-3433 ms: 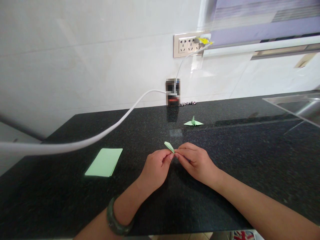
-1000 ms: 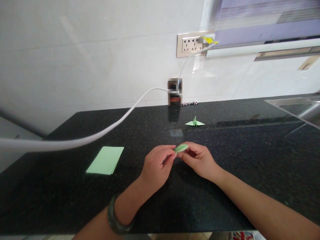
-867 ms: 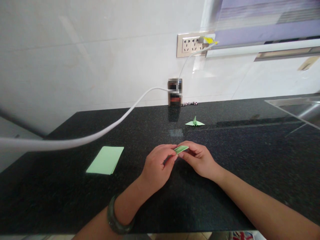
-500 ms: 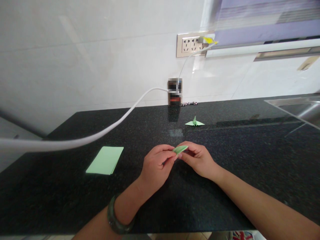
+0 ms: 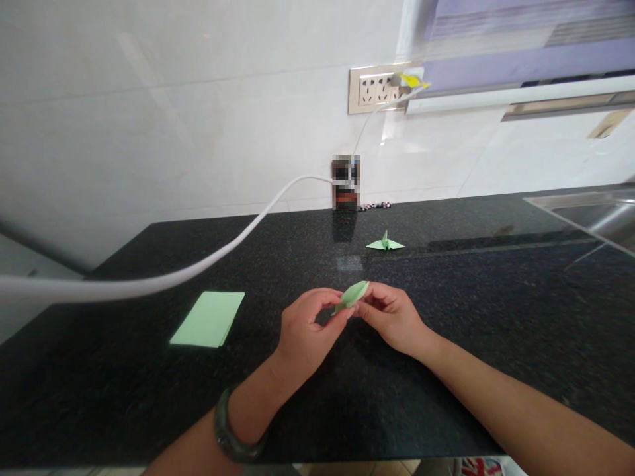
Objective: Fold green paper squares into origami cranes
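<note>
Just above the black stone counter I hold a small folded piece of green paper between both hands. My left hand pinches its lower left end with thumb and forefinger. My right hand grips its right end, fingers closed. A dark green bangle sits on my left wrist. The paper is long and narrow, tilted up to the right.
A stack of flat green paper sheets lies at the left. A finished green paper crane stands farther back. A white cable crosses the counter to a small device by the wall. A metal sink lies at the right.
The folded paper has been turned from pointing up-left to pointing up-right, and now shows more of its flat face. My left thumb and forefinger have opened into a wider loop.
</note>
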Available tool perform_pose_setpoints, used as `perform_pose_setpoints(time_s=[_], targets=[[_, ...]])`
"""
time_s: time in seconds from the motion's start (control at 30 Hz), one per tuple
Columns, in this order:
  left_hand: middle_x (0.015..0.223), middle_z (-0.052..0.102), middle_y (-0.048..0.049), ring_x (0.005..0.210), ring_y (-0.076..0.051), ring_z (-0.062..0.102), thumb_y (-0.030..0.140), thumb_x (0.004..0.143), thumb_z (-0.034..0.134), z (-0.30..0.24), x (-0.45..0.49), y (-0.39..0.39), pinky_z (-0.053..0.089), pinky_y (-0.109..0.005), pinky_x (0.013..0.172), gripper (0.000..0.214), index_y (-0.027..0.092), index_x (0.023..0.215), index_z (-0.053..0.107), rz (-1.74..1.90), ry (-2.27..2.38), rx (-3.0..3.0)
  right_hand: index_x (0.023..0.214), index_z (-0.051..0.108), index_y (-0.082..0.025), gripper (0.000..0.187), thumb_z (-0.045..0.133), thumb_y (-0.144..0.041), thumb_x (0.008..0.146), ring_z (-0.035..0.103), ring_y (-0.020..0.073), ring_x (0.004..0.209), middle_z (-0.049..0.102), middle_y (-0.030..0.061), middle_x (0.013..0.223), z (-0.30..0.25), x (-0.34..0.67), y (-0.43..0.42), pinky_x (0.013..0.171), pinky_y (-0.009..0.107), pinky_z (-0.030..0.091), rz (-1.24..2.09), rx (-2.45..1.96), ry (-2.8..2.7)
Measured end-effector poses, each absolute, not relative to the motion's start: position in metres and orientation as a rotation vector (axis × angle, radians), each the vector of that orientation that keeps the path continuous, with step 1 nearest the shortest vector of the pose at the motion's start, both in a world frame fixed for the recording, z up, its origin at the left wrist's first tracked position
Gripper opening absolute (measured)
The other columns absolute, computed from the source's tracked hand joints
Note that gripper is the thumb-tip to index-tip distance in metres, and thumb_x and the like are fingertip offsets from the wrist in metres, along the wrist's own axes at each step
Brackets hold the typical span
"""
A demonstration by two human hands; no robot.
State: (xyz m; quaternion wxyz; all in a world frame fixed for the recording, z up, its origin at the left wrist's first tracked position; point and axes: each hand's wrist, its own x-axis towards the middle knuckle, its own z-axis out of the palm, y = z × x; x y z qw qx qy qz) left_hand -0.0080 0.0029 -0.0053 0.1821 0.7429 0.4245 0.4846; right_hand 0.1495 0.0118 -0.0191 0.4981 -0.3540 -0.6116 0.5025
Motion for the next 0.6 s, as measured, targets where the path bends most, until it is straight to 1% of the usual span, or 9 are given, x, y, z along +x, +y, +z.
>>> perform_pose_setpoints(time_s=[0.17, 0.33, 0.47, 0.6], targets=[[0.084, 0.065, -0.0044, 0.074, -0.013, 0.061, 0.02, 0.069, 0.062, -0.0057, -0.0078, 0.0032, 0.052, -0.025, 0.069, 0.014, 0.016, 0.083, 0.062, 1.332, 1.19, 2.063, 0.081, 0.062, -0.019, 0.012, 0.062, -0.027, 0.073, 0.058, 0.0132, 0.07, 0.063, 0.0017, 0.075, -0.0194, 0.1488, 0.0116, 0.068, 0.028, 0.046, 1.238, -0.847, -1.453], [0.08, 0.066, -0.0052, 0.076, -0.014, 0.06, 0.018, 0.069, 0.062, -0.0007, -0.0081, 0.0048, 0.05, -0.028, 0.072, 0.006, 0.016, 0.074, 0.065, 1.353, 1.16, 2.189, 0.079, 0.061, -0.018, 0.009, 0.062, -0.025, 0.072, 0.056, 0.0119, 0.067, 0.062, 0.001, 0.073, -0.0213, 0.1494, 0.0124, 0.065, 0.026, 0.045, 1.257, -0.846, -1.457], [0.083, 0.066, -0.0057, 0.079, -0.014, 0.06, 0.015, 0.072, 0.058, -0.0011, -0.0094, 0.0048, 0.05, -0.029, 0.074, 0.009, 0.017, 0.076, 0.066, 1.322, 1.166, 2.156, 0.079, 0.06, -0.018, 0.011, 0.061, -0.027, 0.072, 0.055, 0.0123, 0.067, 0.061, 0.0014, 0.073, -0.0206, 0.1497, 0.012, 0.065, 0.027, 0.046, 1.257, -0.863, -1.476], [0.081, 0.065, -0.0047, 0.074, -0.014, 0.061, 0.017, 0.073, 0.056, -0.0048, -0.0112, 0.0041, 0.051, -0.027, 0.069, 0.01, 0.017, 0.08, 0.064, 1.267, 1.191, 1.99, 0.08, 0.059, -0.019, 0.012, 0.061, -0.029, 0.073, 0.055, 0.0125, 0.067, 0.06, 0.0015, 0.074, -0.0191, 0.1491, 0.0104, 0.064, 0.027, 0.045, 1.259, -0.857, -1.48]])
